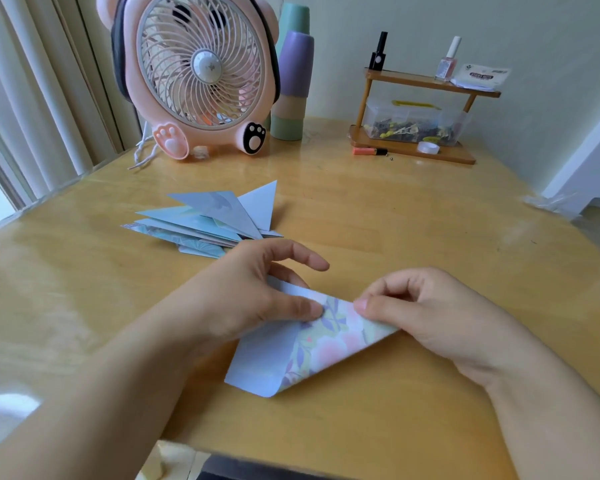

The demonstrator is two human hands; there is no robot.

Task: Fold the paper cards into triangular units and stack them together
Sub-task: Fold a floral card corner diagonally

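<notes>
Low in the middle of the frame a paper card [312, 344] lies on the wooden counter [413, 244], partly folded over itself: its plain pale-blue side shows at lower left and a floral-printed flap curls across it toward the right. The left hand [257, 289] comes in from the lower left and grasps the card's upper edge, thumb pressed on the printed flap and fingers curled behind the edge, with the index finger sticking out free above. The right hand [426, 313] comes in from the lower right and pinches the card's right corner, its thumb tip lying on the print and its other fingers curled over the edge. Beyond the hands, left of centre, a pile of folded triangular units [215, 220] in pale blue and white rests on the counter, fanned out and well apart from the card. At the upper left stands a pink desk fan [201, 74], with a stack of pastel cups [293, 84] just beside it on the right. At the upper right sits a small wooden shelf [426, 88] carrying bottles and a clear box of small items.
</notes>
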